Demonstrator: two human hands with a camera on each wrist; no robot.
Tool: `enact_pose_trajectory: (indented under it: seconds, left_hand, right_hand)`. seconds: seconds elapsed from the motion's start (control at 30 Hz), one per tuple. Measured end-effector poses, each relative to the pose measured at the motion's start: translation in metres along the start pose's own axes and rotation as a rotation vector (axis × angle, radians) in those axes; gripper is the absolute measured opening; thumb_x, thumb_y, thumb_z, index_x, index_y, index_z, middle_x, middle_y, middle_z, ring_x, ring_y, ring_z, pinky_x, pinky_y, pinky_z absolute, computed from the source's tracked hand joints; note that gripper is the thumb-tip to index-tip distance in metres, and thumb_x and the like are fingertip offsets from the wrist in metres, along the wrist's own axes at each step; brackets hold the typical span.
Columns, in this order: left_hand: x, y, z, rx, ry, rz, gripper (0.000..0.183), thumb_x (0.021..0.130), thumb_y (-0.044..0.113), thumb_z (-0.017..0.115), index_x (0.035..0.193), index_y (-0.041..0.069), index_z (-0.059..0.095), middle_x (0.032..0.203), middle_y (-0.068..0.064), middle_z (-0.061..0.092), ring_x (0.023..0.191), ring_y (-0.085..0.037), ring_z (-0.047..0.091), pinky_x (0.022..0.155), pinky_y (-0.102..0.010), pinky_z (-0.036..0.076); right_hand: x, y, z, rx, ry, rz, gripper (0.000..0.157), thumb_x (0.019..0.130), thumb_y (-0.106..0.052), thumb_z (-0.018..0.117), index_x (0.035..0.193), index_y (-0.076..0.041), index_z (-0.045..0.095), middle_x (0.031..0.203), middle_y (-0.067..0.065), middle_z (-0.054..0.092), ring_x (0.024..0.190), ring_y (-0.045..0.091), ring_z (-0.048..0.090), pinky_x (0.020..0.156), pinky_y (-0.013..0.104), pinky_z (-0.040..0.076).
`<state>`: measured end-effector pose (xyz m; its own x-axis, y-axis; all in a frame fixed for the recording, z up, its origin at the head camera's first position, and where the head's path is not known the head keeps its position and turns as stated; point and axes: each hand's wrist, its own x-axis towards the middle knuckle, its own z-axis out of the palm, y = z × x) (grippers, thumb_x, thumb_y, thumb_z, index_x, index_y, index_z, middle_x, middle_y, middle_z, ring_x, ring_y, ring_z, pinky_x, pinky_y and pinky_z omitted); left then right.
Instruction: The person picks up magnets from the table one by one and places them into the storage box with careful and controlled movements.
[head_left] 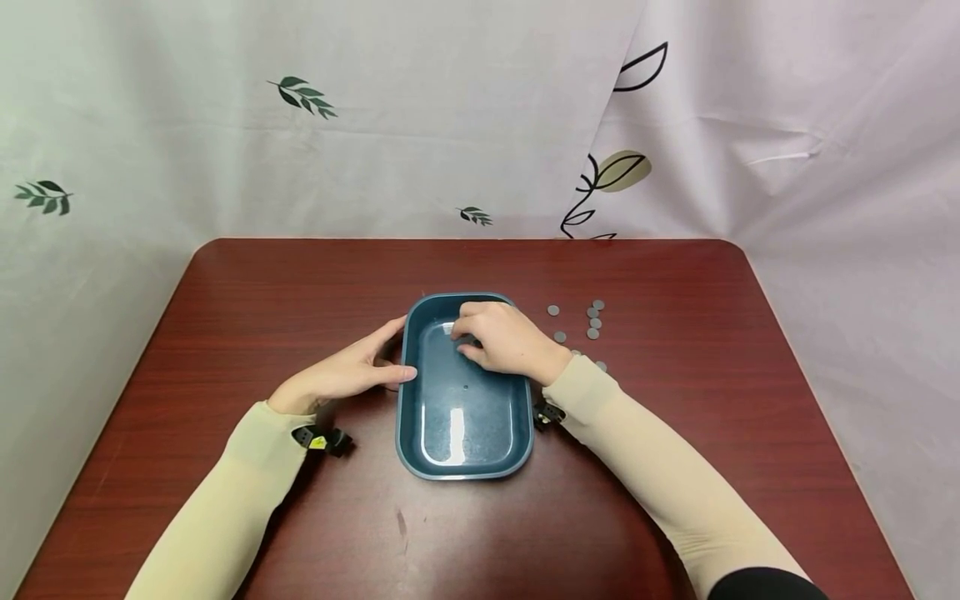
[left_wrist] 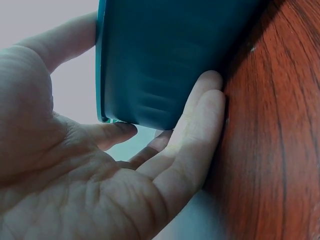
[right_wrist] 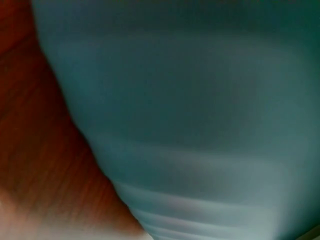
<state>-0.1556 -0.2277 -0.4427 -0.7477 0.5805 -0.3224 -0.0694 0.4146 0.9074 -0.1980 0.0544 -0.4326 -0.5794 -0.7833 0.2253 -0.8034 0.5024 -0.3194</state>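
A deep blue rectangular plastic tray (head_left: 465, 417) stands on the table, its inner floor shiny. My left hand (head_left: 348, 367) holds it by the left side, thumb over the rim. In the left wrist view, the fingers (left_wrist: 200, 125) of this hand lie against the outer wall, low by the tabletop. My right hand (head_left: 506, 337) reaches over the right rim into the far part of the tray, fingers bent. Whether anything is between those fingertips is hidden. Several grey coins (head_left: 593, 312) lie flat on the table right of the tray. Only the tray's blurred outer wall (right_wrist: 175, 100) fills the right wrist view.
The dark red wooden table (head_left: 300, 283) has rounded far corners. A pale leaf-patterned cloth (head_left: 405, 125) hangs behind it and along both sides. Some coins lie partly behind my right wrist, and black wrist cameras (head_left: 326, 439) sit close to the tabletop.
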Motion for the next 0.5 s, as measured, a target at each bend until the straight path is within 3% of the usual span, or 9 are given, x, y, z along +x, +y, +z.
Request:
enact_pose_trajectory:
  seconds: [0.3, 0.5]
  left_hand:
    - [0.001, -0.001, 0.0, -0.009, 0.004, -0.007, 0.091, 0.101, 0.031, 0.069, 0.168, 0.028, 0.007, 0.167, -0.014, 0.025, 0.1, -0.026, 0.075, 0.09, -0.041, 0.062]
    - [0.0, -0.001, -0.001, 0.006, 0.021, -0.026, 0.093, 0.1, 0.032, 0.071, 0.168, 0.028, 0.008, 0.169, -0.014, 0.022, 0.1, -0.025, 0.076, 0.09, -0.042, 0.062]
  right_hand:
    - [-0.008, 0.002, -0.007, 0.011, 0.017, 0.003, 0.019, 0.094, -0.026, 0.078, 0.108, -0.014, 0.08, 0.1, -0.001, 0.068, 0.088, 0.014, 0.063, 0.08, 0.032, 0.056]
    - [-0.021, 0.008, -0.017, 0.025, 0.08, 0.025, 0.029, 0.092, -0.031, 0.079, 0.116, -0.014, 0.077, 0.113, 0.0, 0.068, 0.102, 0.018, 0.064, 0.092, 0.036, 0.055]
